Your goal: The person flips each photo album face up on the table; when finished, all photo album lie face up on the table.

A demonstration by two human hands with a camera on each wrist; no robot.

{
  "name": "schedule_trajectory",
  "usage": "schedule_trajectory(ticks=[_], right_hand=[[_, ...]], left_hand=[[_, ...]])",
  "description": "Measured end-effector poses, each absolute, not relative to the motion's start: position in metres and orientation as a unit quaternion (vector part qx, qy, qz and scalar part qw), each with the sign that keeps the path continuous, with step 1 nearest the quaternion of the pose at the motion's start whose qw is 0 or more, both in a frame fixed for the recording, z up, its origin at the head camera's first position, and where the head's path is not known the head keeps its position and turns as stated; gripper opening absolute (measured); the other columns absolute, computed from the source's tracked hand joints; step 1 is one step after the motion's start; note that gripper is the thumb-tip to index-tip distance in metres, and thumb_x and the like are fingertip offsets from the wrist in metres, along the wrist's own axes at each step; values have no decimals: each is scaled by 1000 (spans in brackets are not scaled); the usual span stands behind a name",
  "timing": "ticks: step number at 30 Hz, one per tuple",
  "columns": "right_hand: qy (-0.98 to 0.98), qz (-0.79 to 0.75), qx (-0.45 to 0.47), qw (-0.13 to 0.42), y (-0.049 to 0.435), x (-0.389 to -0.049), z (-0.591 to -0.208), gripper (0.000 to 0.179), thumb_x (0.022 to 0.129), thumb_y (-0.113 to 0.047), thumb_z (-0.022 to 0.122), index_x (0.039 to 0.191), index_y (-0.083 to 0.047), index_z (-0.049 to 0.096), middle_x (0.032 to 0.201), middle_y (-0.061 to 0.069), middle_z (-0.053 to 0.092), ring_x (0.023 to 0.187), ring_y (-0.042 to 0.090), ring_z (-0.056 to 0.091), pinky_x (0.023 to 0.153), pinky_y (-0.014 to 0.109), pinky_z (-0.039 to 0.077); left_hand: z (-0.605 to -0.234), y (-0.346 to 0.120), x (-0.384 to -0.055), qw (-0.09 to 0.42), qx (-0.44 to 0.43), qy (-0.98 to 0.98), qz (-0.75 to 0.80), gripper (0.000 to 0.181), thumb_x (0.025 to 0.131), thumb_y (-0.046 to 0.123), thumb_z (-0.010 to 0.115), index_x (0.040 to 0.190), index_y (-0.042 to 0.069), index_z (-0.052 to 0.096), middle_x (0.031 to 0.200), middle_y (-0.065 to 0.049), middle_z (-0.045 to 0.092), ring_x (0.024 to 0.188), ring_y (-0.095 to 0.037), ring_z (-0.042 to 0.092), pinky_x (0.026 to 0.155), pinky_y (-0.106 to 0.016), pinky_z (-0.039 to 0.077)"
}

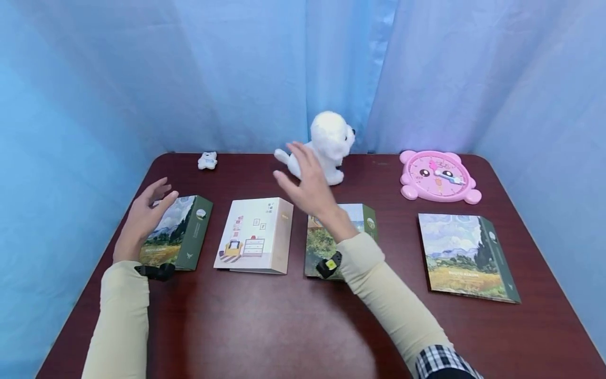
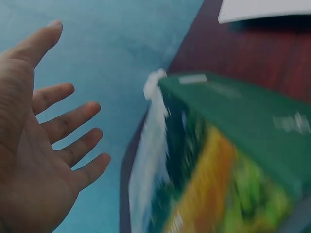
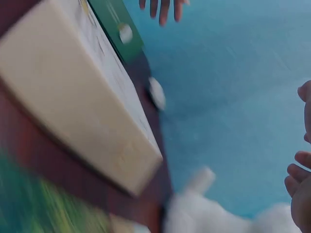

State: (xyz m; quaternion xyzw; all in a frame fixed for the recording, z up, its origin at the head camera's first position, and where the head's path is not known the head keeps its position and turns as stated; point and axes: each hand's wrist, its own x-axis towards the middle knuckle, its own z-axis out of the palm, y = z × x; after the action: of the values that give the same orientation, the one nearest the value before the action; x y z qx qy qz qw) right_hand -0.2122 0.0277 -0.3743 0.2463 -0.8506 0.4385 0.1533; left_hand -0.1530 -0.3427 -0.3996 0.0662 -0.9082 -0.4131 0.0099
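Both my hands have fingers apart: the left hand (image 1: 142, 217) above the left album (image 1: 179, 236), the right hand (image 1: 310, 185) before the fluffy dog (image 1: 329, 137). The album lies on the smooth reddish table (image 1: 274, 321), its long axis running away from me, far end leaning right, its thick green spine (image 1: 196, 232) right of a painted landscape cover (image 1: 165, 242).

1. We see a dark reddish-brown desk (image 1: 270, 316) with rounded far corners.
2. Around its back and both sides, we have blue curtains (image 1: 236, 79) hanging in soft folds, tinged lavender toward the right.
3. We notice a pale sheen of light on the desk's near middle.
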Motion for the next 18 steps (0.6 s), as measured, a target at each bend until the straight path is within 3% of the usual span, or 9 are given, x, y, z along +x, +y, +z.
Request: schedule_trajectory(ticks=[6, 12, 18], right_hand=[[-852, 450, 257, 71, -25, -206, -397, 64, 95, -42, 55, 149, -16, 34, 153, 5, 30, 143, 18, 27, 116, 38, 26], [-843, 474, 256, -11, -70, -187, -421, 65, 95, -45, 53, 151, -21, 30, 154, 1, 28, 142, 16, 28, 114, 38, 30], [-814, 527, 230, -79, -108, -161, -436, 63, 95, -42, 53, 150, -19, 31, 154, 3, 31, 140, 17, 33, 112, 40, 33]], left_hand=[[-413, -363, -141, -5, 97, -899, -427, 76, 95, 52, 48, 155, 18, 15, 153, -22, 29, 141, -46, 20, 105, -70, 22], [-422, -385, -127, -9, 113, -898, -426, 75, 97, 48, 46, 155, 12, 14, 151, -27, 29, 139, -48, 22, 104, -68, 24], [-431, -404, -116, -39, 158, -894, -418, 83, 95, 55, 46, 155, 12, 9, 153, -28, 23, 138, -51, 20, 103, -69, 24]])
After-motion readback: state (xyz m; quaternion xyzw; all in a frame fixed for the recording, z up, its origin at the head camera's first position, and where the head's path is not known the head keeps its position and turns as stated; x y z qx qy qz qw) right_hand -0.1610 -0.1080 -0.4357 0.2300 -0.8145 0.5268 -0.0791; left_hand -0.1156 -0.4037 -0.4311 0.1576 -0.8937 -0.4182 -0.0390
